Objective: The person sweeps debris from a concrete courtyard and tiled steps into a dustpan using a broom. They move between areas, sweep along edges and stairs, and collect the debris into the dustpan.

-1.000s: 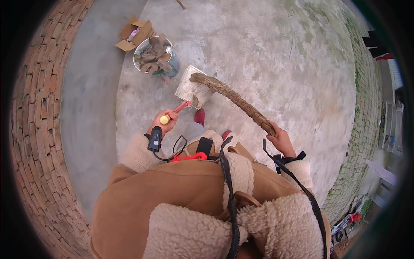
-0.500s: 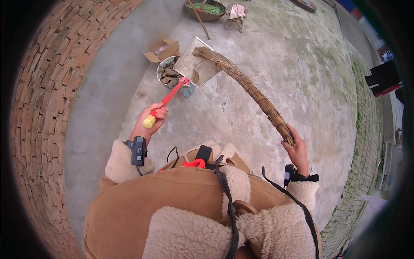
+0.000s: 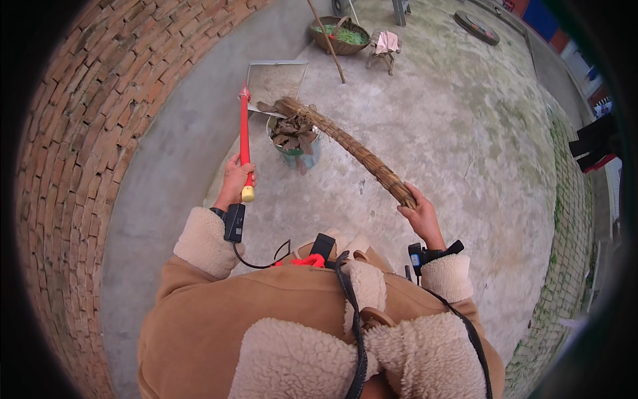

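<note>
My left hand point(image 3: 237, 178) is closed around the red handle of a dustpan, near its yellow end cap. The dustpan's pale metal pan point(image 3: 278, 81) is raised and tilted beside a bucket point(image 3: 296, 157) heaped with dry brown leaves point(image 3: 294, 136). In my right hand point(image 3: 423, 216) is the near end of a long bound straw broom point(image 3: 362, 153). The broom's far tip lies at the pan's lower edge, over the leaves. Part of the bucket's rim is hidden by leaves and the broom.
A brick wall point(image 3: 86, 133) runs along the left. Farther off are a wicker basket point(image 3: 345, 45) with green stuff, a leaning stick point(image 3: 327, 41), and a small stool point(image 3: 383, 58) with a pink cloth. A round dark object point(image 3: 476, 28) lies at the far right.
The dustpan has swung left and tilted up, its handle now nearly upright in view. My right hand and the broom have moved left, bringing the broom tip over the bucket.
</note>
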`<state>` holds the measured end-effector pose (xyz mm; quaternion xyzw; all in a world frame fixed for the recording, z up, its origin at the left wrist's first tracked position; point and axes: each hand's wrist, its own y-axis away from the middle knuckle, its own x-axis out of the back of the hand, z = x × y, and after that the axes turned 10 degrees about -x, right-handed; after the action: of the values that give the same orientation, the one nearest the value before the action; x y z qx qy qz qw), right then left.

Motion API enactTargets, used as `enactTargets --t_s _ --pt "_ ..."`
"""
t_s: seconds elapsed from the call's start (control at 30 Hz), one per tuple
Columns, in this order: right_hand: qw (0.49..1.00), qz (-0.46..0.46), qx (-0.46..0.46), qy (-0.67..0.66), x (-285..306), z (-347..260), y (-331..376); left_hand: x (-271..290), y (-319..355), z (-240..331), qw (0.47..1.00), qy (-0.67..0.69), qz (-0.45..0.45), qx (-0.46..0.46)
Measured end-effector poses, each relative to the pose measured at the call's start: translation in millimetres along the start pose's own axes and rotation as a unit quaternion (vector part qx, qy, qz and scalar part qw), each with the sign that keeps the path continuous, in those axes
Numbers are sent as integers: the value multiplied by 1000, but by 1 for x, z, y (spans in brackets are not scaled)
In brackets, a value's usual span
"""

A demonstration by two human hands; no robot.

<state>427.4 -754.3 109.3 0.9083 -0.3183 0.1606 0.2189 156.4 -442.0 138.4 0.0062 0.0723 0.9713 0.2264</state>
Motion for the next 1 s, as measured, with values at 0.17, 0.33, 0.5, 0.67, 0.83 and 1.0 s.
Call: enactTargets --t_s 0.17,0.33,0.5,0.67,0.83,1.0 --pt "994 1 7 107 -39 -9 -21 30 -39 -29 999 -36 1 -25" --pt "977 18 55 205 -66 -12 -30 48 -58 -47 995 -67 10 -75" --pt "948 27 88 306 -62 -30 -36 63 -71 -39 986 -111 9 -121" --pt "948 38 113 296 -43 -62 -29 75 -82 -24 989 -97 -2 -109" --pt "938 45 112 325 -50 -89 -45 83 -96 -16 990 -79 -2 -114" --pt "887 38 153 434 -89 -107 -98 90 -112 -11 989 -105 -6 -106"
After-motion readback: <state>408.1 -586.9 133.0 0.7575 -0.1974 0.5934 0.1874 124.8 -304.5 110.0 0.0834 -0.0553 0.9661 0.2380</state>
